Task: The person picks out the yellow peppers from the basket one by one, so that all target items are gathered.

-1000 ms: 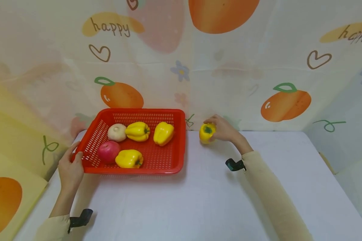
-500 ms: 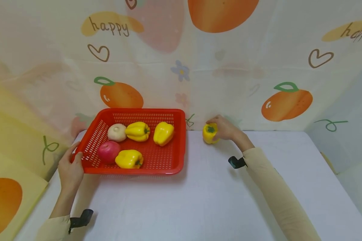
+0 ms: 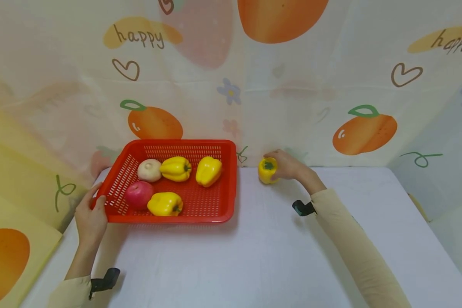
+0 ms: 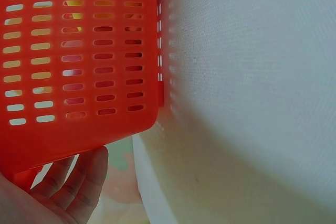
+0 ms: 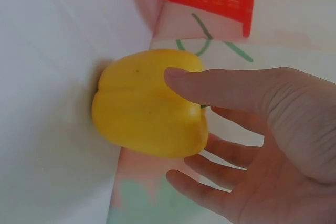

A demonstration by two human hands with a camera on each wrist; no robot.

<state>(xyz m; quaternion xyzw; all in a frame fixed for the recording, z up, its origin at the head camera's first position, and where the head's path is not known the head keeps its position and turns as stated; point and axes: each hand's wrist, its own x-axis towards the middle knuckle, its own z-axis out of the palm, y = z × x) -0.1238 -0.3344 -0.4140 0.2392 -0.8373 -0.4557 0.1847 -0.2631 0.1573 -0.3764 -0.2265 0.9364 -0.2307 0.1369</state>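
My left hand (image 3: pixel 91 218) grips the left rim of a red plastic basket (image 3: pixel 231 205), thumb over the rim and fingers beneath it in the left wrist view. Inside lie several yellow bell peppers, one of them a pepper (image 3: pixel 208 171) at the right, with a pink-red round fruit or vegetable (image 3: pixel 139 194) and a whitish round one (image 3: pixel 149 170). To the basket's right, my right hand (image 3: pixel 288 166) holds another yellow bell pepper (image 5: pixel 147 103) upright on the table, stem up. The thumb lies on its side, and the other fingers reach round behind, partly hidden.
A white-covered table (image 3: pixel 200 265) runs under everything. Right behind the basket and pepper stands a fabric backdrop (image 3: pixel 288 124) printed with oranges and hearts. A yellowish side wall (image 3: pixel 19 184) borders the left, a pale one the right.
My right hand and its bell pepper have shifted slightly to the right, away from the basket, and then held still. The left hand and basket stay where they were.
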